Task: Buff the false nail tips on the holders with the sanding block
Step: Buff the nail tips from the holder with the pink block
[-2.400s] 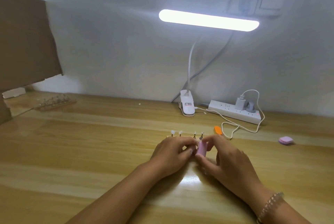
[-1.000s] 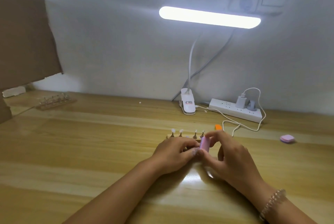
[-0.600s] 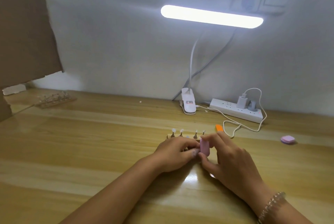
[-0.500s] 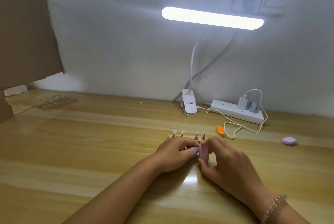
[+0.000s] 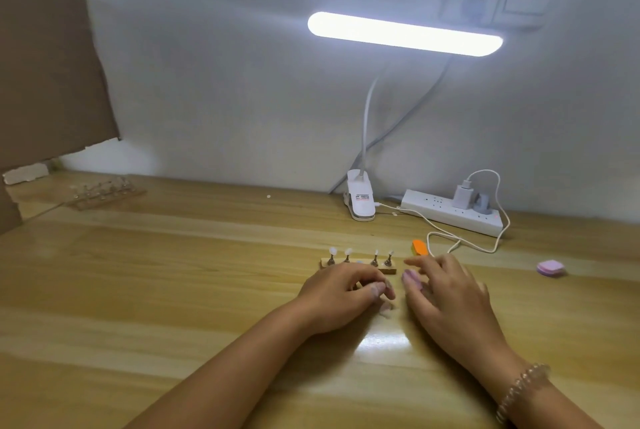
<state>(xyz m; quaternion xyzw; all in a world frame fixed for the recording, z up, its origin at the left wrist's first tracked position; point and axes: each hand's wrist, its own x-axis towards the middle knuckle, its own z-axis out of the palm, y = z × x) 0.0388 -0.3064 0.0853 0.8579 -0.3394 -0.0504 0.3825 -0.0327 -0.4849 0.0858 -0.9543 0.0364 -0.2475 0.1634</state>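
1. Currently, my right hand (image 5: 446, 293) grips the pink sanding block (image 5: 412, 279) between the thumb and the fingers, with the index finger stretched forward above it. This part is blurred, so I judge the grip more than I see it sharply.
2. My left hand (image 5: 343, 293) has its fingers curled close together, near the block but apart from it. I cannot tell whether they pinch a holder, because the fingers hide what is inside.
3. The block touches no nail tip at this moment, so I think I am between two strokes or between two tips.
4. The wooden base (image 5: 390, 268) lies on the table (image 5: 173, 290) just behind my hands. Four holders stand upright in it, each with a pale nail tip (image 5: 333, 250) on top: two at the left and two at the right.
5. Between these two pairs the row has a gap. Something pale shows low there, but it is too small to name.
6. Buffed and unbuffed tips look the same from here. My judgement is that the task is somewhere in the middle and several tips are probably left.
7. A second rack (image 5: 104, 191) lies far to the left near the wall. It carries small holders, too blurred to count.
8. An orange block (image 5: 420, 247) lies just behind my right fingers, and a pink pad (image 5: 550, 268) is well apart at the right. Neither hand touches them.
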